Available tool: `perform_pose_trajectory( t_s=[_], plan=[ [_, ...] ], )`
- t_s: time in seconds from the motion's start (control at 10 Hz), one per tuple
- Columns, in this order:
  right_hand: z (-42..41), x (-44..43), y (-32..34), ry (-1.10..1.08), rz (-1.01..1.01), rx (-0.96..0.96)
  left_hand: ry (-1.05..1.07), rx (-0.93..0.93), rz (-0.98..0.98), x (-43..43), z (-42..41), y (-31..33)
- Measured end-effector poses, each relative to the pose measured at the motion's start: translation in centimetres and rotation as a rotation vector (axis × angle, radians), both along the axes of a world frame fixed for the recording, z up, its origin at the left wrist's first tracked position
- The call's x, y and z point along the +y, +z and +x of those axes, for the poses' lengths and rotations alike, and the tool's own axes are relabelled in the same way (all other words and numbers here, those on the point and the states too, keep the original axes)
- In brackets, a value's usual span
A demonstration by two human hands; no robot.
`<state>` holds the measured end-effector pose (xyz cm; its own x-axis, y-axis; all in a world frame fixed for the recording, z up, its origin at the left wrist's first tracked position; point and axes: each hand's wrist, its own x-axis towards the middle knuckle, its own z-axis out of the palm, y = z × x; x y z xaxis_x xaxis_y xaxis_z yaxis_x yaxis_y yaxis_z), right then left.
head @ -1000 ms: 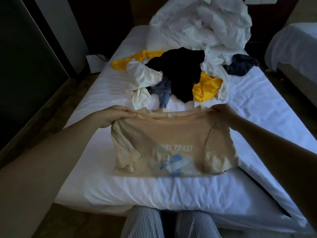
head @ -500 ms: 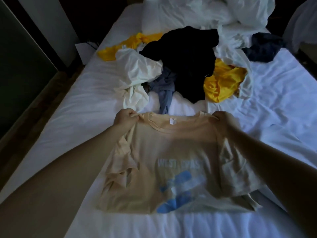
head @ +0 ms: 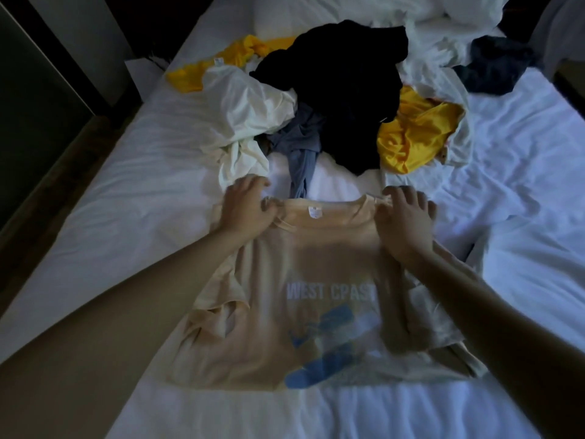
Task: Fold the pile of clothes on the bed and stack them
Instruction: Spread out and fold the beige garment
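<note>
Beige tee (head: 316,267) lies flat, print up, on the white bed sheet (head: 126,185), lower centre of frame, collar toward the top. White lettering + blue graphic on the chest; both sleeves rumpled.

Left hand (head: 247,209) is at the shoulder left of the collar, fingers curled, pinching a bunch of fabric w/ the thumb. Right hand (head: 403,221) is at the opposite shoulder, thumb & forefinger nipping the seam, other fingers fanned out.

Just above the collar is the unfolded pile: grey-blue garment (head: 300,144), white garment (head: 250,106) to its left, black garment (head: 345,90) on top at centre, yellow garment (head: 418,134) to the right. Dark navy item (head: 497,68) sits apart, upper right. Crumpled white duvet (head: 348,7) along the top edge.
</note>
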<state>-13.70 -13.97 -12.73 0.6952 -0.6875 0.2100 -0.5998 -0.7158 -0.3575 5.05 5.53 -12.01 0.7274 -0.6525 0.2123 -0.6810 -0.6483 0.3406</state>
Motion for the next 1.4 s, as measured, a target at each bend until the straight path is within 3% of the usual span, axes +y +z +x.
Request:
perform_pose_trajectory(
  t_s=[0.1,0.2,0.3,0.4,0.5,0.6,0.7,0.8,0.9,1.0,1.2,1.4],
  plan=[
    [-2.9,6.4,1.5,0.046,0.207,-0.376,-0.327,0.086,0.101,-2.9,-1.8,1.2],
    [-6.8,14.8,2.3,0.003,0.697,-0.126,-0.429,0.213,0.364,-5.3,-4.0,0.7],
    [-8.3,18.8,0.5,0.07,0.893,0.435,-0.4,0.272,0.621,-6.0,-4.9,0.3],
    [-7.7,18.4,0.1,-0.069,1.213,0.448,-0.341,0.285,0.655,-6.4,-4.7,1.1],
    [-7.2,18.0,0.9,-0.208,1.464,0.336,-0.298,0.309,0.674,-6.5,-4.3,1.2],
    [-7.1,17.6,1.8,-0.279,1.542,0.144,-0.268,0.364,0.632,-5.9,-4.2,1.0],
    [-7.3,18.6,1.4,-0.545,1.546,-0.327,-0.25,0.412,0.623,-5.6,-4.6,1.1],
    [-7.8,20.9,1.6,-0.94,1.318,-0.568,-0.238,0.431,0.623,-5.5,-5.0,1.5],
    [-8.1,22.5,1.8,-1.11,1.457,-0.455,-0.228,0.455,0.607,-5.4,-5.2,2.1],
    [-8.0,23.8,2.0,-0.965,1.76,-0.346,-0.189,0.544,0.575,-4.8,-5.2,2.8],
    [-6.8,23.4,2.8,-0.867,1.985,-0.589,-0.085,0.759,0.452,-3.7,-5.5,5.2],
    [-6.2,20.9,2.8,-0.901,1.767,-0.796,0.01,0.795,0.306,-2.1,-5.3,9.3]
  ],
)
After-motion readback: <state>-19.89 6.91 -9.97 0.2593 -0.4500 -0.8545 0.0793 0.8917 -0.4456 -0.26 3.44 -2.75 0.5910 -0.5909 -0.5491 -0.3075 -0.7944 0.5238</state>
